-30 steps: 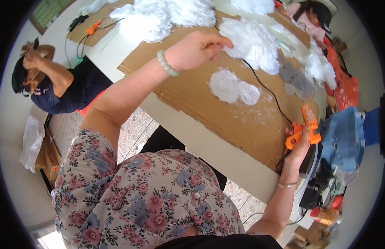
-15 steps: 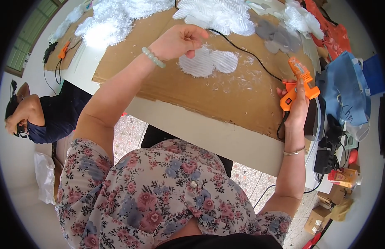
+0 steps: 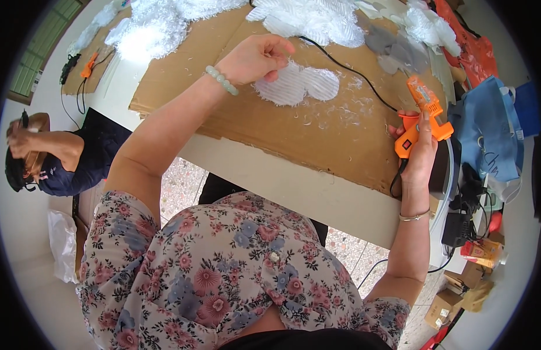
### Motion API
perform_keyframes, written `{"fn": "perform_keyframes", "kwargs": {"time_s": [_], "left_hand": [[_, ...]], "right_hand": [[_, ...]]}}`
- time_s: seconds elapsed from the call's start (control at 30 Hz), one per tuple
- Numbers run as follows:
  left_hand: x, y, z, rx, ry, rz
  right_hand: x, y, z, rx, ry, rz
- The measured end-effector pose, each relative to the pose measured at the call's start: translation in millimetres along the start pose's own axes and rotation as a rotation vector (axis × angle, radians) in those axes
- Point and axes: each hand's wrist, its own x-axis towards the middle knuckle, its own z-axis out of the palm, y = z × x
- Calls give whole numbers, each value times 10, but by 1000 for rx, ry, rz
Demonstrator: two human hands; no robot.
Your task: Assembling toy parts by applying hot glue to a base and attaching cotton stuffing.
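My right hand [image 3: 421, 153] is wrapped round an orange hot glue gun [image 3: 425, 131] above the right end of the cardboard. A long translucent stick or tube [image 3: 451, 175] hangs behind the gun. My left hand [image 3: 260, 57] hovers over the cardboard with its fingers curled in; whatever they pinch, if anything, is too small to make out. Just below and right of that hand lies a ribbed white fabric piece [image 3: 285, 87] with a rounded outline, with a smaller round ribbed piece [image 3: 322, 84] touching it. Thin clear glue strands [image 3: 343, 108] are scattered beside them.
Cardboard [image 3: 253, 131] covers the white table. White fluffy pieces [image 3: 160, 29], ribbed white pieces [image 3: 311, 20] and grey sheer pieces [image 3: 399, 49] lie at the back. A black cord [image 3: 340, 69] crosses the cardboard. Blue bag [image 3: 486, 128] at right; another person [image 3: 60, 154] at left.
My view has shifted slightly, while both hands keep nearly the same pose over the cardboard. The person at left has moved their arms and head.
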Motion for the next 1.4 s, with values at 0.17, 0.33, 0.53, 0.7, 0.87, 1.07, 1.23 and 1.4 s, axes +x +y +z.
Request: {"fn": "perform_keyframes", "kwargs": {"time_s": [0.17,0.33,0.53,0.7,0.87,1.07,1.23,1.4], "left_hand": [[-11,-5,41,14,42,-16],[-22,-11,75,59,50,-39],[-4,-11,115,88,40,-31],[-7,23,120,143,28,-76],[-160,21,40,3,106,-54],[-216,-1,54,30,169,-4],[-194,-49,71,216,202,35],[-183,-82,86,522,226,231]], "right_hand": [[-41,-5,121,13,-86,20],[-30,-144,381,16,-246,82],[136,-23,851,178,-336,105],[223,197,1049,149,-317,170],[245,218,1015,174,-363,159],[227,174,1018,171,-361,162],[225,183,1017,172,-367,166],[226,193,1029,174,-372,158]]}}
